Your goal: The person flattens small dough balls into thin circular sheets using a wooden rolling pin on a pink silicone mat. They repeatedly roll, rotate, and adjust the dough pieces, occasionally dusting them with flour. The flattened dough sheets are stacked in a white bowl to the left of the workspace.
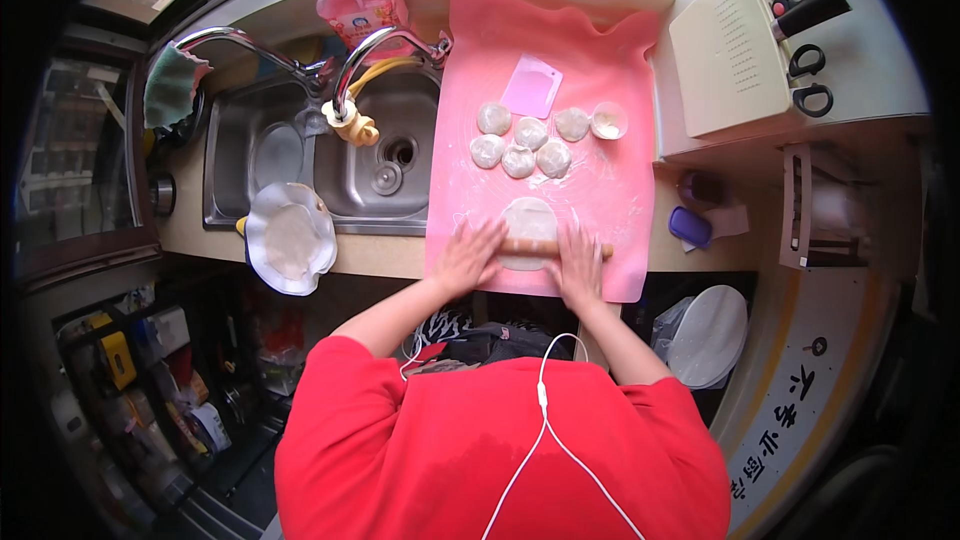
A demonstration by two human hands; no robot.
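Observation:
A wooden rolling pin (529,247) lies across a flattened, oval sheet of dough (529,217) near the front of a pink silicone mat (600,60). My left hand (469,256) holds the pin's left end down under the palm, fingers stretched forward. Over the right part, my right hand (580,264) presses the pin likewise, and the pin's tip sticks out beyond it. Several floured dough rounds (531,133) sit behind the sheet. Beside them stands a small clear cup (608,121) with white powder. Farther back lies a pale purple dough scraper (533,85).
A double steel sink (375,223) with faucets is on the left. A wavy-rimmed bowl (291,238) holding a flat dough sheet stands at its front edge. A knife block (735,52) with scissors is at the right. A purple box (690,227) sits beside the mat.

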